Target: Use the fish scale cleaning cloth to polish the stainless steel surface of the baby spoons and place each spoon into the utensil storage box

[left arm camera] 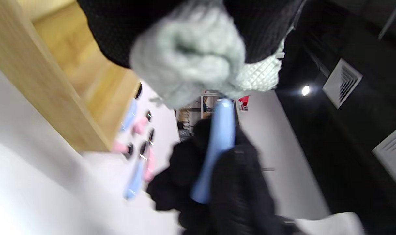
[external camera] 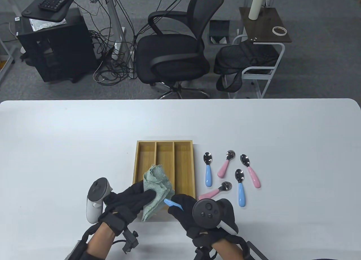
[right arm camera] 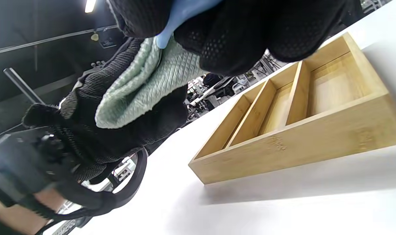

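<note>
I have my left hand (external camera: 128,199) wrapped around the green cloth (external camera: 156,186), its fingers curled into the bunched fabric, and my right hand (external camera: 191,210) gripping the blue handle of a spoon (external camera: 172,202) whose bowl is buried in the cloth. Both hover over the near end of the wooden box (external camera: 165,175), so I judge I am polishing the first spoon. All three compartments look empty as far as I can see, though the cloth hides part of the near end. Nothing is stored yet.

Five more spoons wait on the worktop (external camera: 56,147) just right of the box: two blue-handled ones (external camera: 208,170) and three pink-handled ones (external camera: 225,164), lying loosely and well apart from my hands. Nothing blocks the box, but the cloth hangs over the middle compartment and could get in the way of dropping the spoon there.
</note>
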Tool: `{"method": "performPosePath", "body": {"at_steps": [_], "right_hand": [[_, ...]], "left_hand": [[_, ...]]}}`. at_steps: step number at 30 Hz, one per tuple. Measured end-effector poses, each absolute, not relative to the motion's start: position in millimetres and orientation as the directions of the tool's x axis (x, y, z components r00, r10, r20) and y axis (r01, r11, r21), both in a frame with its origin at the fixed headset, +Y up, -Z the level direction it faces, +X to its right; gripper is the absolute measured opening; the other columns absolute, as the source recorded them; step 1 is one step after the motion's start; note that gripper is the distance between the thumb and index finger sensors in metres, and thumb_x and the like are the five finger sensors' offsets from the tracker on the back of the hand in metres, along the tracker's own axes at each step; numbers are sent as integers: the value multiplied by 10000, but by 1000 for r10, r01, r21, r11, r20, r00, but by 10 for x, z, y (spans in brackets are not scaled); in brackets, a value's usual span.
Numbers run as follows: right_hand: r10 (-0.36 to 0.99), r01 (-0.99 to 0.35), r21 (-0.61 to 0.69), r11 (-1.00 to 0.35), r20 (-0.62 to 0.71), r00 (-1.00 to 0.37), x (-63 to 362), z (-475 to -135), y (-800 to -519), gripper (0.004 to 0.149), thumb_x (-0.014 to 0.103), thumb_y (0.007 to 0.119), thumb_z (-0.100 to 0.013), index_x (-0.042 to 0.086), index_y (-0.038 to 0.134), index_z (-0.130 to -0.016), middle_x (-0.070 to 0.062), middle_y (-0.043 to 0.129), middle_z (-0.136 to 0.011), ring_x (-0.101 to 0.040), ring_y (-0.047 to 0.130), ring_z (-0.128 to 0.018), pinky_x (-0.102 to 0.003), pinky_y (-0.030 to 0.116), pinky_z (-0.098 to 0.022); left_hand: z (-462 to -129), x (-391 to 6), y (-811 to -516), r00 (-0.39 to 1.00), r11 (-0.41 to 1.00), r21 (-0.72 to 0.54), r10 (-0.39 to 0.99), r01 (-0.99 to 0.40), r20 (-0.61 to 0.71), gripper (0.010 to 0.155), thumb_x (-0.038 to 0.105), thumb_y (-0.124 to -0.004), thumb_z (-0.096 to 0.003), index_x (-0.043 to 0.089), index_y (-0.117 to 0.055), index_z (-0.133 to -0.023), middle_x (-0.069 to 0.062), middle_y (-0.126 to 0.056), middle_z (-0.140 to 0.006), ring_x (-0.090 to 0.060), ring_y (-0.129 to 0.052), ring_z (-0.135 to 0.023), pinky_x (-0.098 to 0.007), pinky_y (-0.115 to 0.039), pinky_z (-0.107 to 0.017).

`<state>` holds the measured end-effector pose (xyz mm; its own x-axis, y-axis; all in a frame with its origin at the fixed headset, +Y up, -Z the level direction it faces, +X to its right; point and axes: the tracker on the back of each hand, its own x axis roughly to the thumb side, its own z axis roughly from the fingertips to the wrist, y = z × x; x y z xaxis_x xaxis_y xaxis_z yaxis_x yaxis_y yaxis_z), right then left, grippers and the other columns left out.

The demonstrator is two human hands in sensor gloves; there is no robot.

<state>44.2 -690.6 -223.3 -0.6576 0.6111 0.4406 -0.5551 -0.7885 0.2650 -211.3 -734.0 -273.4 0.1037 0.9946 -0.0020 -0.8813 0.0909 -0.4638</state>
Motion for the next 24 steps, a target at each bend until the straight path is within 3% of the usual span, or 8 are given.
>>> {"method": "performPosePath", "body": {"at_steps": [3, 7, 11, 16, 20, 24], "right_hand": [[536, -519, 184, -835, 480, -694, 439, -2202, -6897, 472, 407, 607, -654, 107, 589, -1019, -90, 777, -826, -221, 915, -587, -499, 792, -552], [525, -522, 155, -839, 487, -698, 437, -2211, -6899, 470, 414, 608, -652, 115, 586, -1012, -81, 769, -825, -218, 905, -589, -499, 785, -557], [530, -527, 151, -836, 470, -706, 465, -2220, -6907, 475, 420, 588, -653, 106, 578, -1009, -78, 765, -813, -202, 902, -569, -491, 791, -548], [496, -503, 128, -855, 482, -722, 483, -2215, -6895, 472, 422, 584, -653, 111, 579, -1008, -75, 766, -809, -198, 899, -554, -486, 793, -543], [487, -489, 137, -861, 494, -720, 447, -2197, -6910, 460, 424, 594, -651, 141, 592, -1014, -65, 777, -803, -194, 905, -545, -481, 798, -539], [516, -500, 176, -848, 491, -702, 428, -2185, -6929, 455, 432, 599, -649, 164, 604, -1016, -50, 790, -796, -187, 914, -536, -475, 806, -533]], "left_hand": [[-2708, -2111, -7301, 216, 215, -423, 975, -880, 45, 520, 423, -869, -549, 184, -738, -992, -30, -859, -865, -169, -1020, -663, -458, -904, -550], [-2708, -2137, -7287, 261, 262, -383, 964, -886, 56, 497, 480, -867, -520, 204, -825, -931, 5, -969, -785, -96, -1120, -578, -367, -995, -478], [-2697, -2079, -7327, 143, 131, -458, 990, -879, 10, 506, 389, -753, -611, 76, -750, -1008, -107, -949, -847, -138, -1142, -613, -352, -1012, -479], [-2732, -2050, -7406, 22, -18, -537, 997, -843, -67, 490, 285, -779, -632, 86, -674, -1067, -137, -871, -947, -167, -1103, -709, -365, -985, -544], [-2748, -2071, -7428, 45, -5, -520, 996, -854, -82, 495, 286, -874, -583, 168, -715, -1036, -80, -883, -944, -157, -1102, -703, -374, -977, -549], [-2727, -2076, -7381, 143, 118, -456, 989, -882, -20, 543, 427, -940, -469, 210, -786, -942, -19, -937, -834, -94, -1116, -590, -349, -990, -488]]}}
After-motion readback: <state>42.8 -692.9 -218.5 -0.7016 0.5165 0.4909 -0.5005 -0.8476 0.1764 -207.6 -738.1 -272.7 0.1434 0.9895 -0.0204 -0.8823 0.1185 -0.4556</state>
